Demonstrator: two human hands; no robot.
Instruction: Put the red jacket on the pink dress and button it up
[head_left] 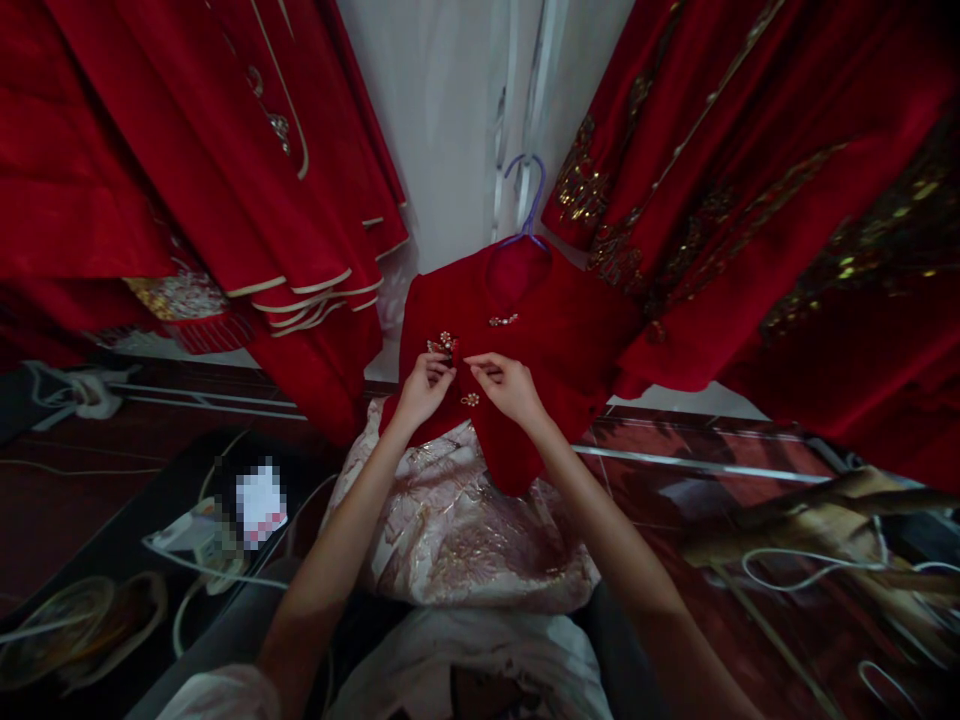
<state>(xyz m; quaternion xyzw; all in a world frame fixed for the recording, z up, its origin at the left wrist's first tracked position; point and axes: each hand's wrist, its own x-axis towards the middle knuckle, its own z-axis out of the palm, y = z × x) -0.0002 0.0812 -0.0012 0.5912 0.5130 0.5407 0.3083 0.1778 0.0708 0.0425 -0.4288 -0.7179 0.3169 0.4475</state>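
A small red jacket [559, 335] hangs in front of me on a purple hanger [529, 200]. Ornate gold clasps run down its front: one near the collar [503, 320], one at mid chest [444, 345], one lower [470, 399]. My left hand [424, 390] pinches the left front edge just below the mid-chest clasp. My right hand [510, 385] pinches the opposite edge, fingertips meeting my left hand's at the opening. Below the jacket lies a pale pink skirt with gold embroidery [457, 520].
Red gowns with gold trim hang at the left [225, 180] and with gold sequins at the right [750, 200]. A white wall [450, 120] is behind. A power strip with white cables [199, 540] lies on a dark surface at lower left. The dark glossy floor [675, 480] has cables at right.
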